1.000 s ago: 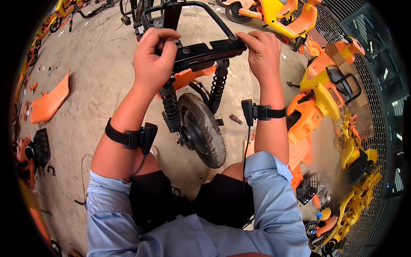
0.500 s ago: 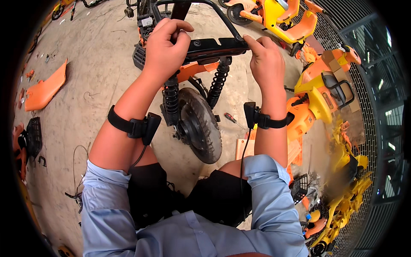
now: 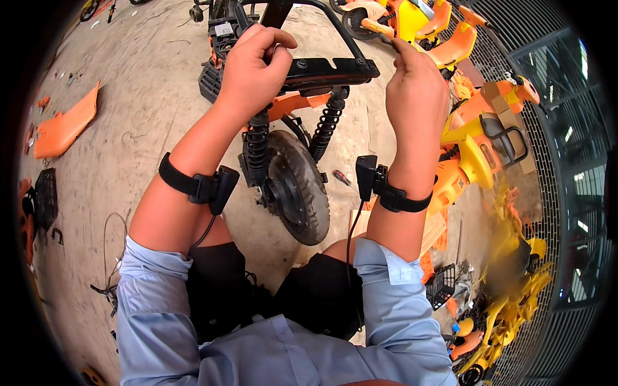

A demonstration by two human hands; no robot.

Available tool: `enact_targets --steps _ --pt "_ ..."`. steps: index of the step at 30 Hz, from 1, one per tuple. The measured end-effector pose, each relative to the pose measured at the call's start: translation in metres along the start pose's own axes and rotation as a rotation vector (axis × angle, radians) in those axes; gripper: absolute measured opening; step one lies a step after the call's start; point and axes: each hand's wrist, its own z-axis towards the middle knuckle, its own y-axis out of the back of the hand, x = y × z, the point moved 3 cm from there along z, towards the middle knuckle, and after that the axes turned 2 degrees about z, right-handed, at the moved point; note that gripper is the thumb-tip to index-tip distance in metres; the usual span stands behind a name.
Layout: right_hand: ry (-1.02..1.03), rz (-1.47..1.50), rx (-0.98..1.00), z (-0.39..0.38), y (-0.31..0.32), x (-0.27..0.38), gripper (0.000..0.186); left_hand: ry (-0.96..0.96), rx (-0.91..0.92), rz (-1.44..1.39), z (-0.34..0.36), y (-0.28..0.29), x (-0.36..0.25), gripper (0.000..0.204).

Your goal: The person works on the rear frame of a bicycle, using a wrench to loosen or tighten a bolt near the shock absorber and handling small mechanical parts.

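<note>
In front of me stands a stripped scooter with a black metal rack frame [image 3: 344,69] at its near end. Below that frame are a left coil shock absorber [image 3: 257,145], a right coil shock absorber [image 3: 329,122] and a black-tyred wheel [image 3: 302,186]. My left hand [image 3: 252,74] is closed round the left side of the frame, its fingers curled; the part within the grip is hidden. To the right of the frame and apart from it, my right hand [image 3: 417,90] is raised in a pinch. A small dark piece shows at its fingertips, too small to name.
A red-and-black screwdriver [image 3: 342,177] lies on the concrete floor [image 3: 154,109] right of the wheel. An orange body panel [image 3: 67,125] rests at the left. Yellow-and-orange scooters [image 3: 418,26] and a heap of yellow panels [image 3: 515,309] line the right side by the brick wall.
My right hand has come off the right corner of the frame and moved to the right and slightly up. The left hand keeps its place on the frame.
</note>
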Motion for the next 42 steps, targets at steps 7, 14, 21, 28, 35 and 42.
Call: enact_targets --steps 7,14,21,28,35,42 --pt "0.016 0.270 0.294 -0.007 -0.035 -0.061 0.036 -0.018 0.005 -0.012 0.001 -0.006 -0.001 0.015" --pt "0.188 0.274 0.164 -0.008 -0.049 -0.063 0.037 -0.040 -0.003 -0.019 0.001 -0.006 0.001 0.015" --pt "0.229 0.118 0.136 -0.010 -0.051 -0.056 0.041 -0.049 0.000 -0.018 0.001 -0.005 0.002 0.015" --pt "0.201 0.180 0.176 -0.013 -0.046 -0.059 0.043 -0.037 0.016 -0.024 0.001 -0.008 0.001 0.015" --pt "0.077 -0.397 0.317 -0.024 -0.033 0.016 0.011 -0.075 0.009 0.005 0.001 -0.006 0.004 0.015" --pt "0.069 -0.077 0.007 -0.008 -0.013 0.016 0.026 -0.071 0.014 -0.030 0.002 -0.003 0.004 0.015"
